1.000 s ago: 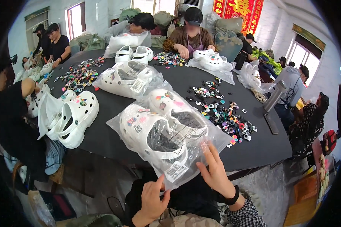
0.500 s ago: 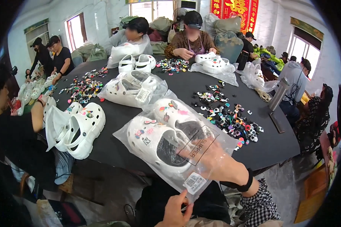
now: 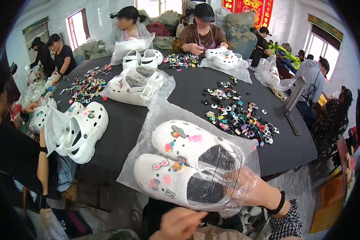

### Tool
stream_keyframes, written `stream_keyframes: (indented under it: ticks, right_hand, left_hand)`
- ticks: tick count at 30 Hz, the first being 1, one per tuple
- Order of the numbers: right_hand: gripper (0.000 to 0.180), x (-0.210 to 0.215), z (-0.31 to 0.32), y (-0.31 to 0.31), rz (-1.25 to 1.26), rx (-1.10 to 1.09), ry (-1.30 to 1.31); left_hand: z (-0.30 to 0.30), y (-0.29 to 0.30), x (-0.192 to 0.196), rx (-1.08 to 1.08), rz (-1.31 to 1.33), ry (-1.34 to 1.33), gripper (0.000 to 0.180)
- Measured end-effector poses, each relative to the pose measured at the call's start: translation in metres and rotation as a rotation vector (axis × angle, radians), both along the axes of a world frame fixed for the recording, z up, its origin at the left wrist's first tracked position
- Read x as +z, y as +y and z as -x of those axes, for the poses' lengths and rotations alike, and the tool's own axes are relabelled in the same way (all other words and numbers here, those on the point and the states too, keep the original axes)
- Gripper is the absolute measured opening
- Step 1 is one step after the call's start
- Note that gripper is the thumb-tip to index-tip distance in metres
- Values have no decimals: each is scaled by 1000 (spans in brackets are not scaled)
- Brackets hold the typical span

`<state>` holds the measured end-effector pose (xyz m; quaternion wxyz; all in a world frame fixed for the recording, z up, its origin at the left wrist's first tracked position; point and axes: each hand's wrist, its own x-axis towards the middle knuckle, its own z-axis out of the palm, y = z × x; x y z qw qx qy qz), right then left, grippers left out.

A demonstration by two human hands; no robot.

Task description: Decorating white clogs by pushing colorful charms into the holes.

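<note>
A pair of white clogs (image 3: 170, 138) with colourful charms on their toes lies inside a clear plastic bag (image 3: 134, 160), over the near edge of the table. My right hand (image 3: 244, 186) reaches into the bag from the right and grips the clogs at their heel ends; plastic covers its fingers. Below the bag's lower edge is my left hand (image 3: 180, 224), close to the nearer clog. It holds nothing that I can see, and its fingers are blurred.
Loose charms (image 3: 244, 124) lie in piles on the dark table (image 3: 120, 134). Bagged clogs (image 3: 138, 86) stand behind, other white clogs (image 3: 86, 130) at left. A steel flask (image 3: 296, 94) and a phone (image 3: 293, 124) are at right. Several people sit around.
The bagged clogs have turned, their toes now pointing more to the left, and my right hand has shifted right. My left hand has come off the bag's labelled corner and moved slightly left.
</note>
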<state>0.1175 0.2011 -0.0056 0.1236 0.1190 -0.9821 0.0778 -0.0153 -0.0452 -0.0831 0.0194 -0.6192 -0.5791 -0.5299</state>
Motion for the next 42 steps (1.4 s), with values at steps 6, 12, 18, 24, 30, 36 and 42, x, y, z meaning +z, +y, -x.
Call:
stream_keyframes:
  ticks: [6, 12, 18, 24, 30, 36, 42]
  right_hand:
    - [28, -5, -23, -3, -152, -15, -22]
    - [16, -15, -34, 0, -248, 3, 15]
    - [8, -11, -45, 3, -417, -9, 94]
    - [9, -2, -53, 11, -613, -15, 139]
    - [8, 20, -20, -6, -632, 189, 282]
    - [14, 21, 5, 2, -630, 281, 304]
    - [11, 19, -4, 14, -590, 203, 189]
  left_hand:
    - [91, -12, 35, 648, -4, -55, 41]
    - [160, 14, 25, 494, 223, -400, 39]
    - [162, 22, 23, 496, 57, -647, 22]
    - [190, -25, 25, 586, -388, -768, 17]
    - [204, -72, 61, 567, -429, -831, 19]
    - [209, -88, 49, 547, -347, -1056, 40]
    - [268, -143, 12, 900, -283, -187, 51]
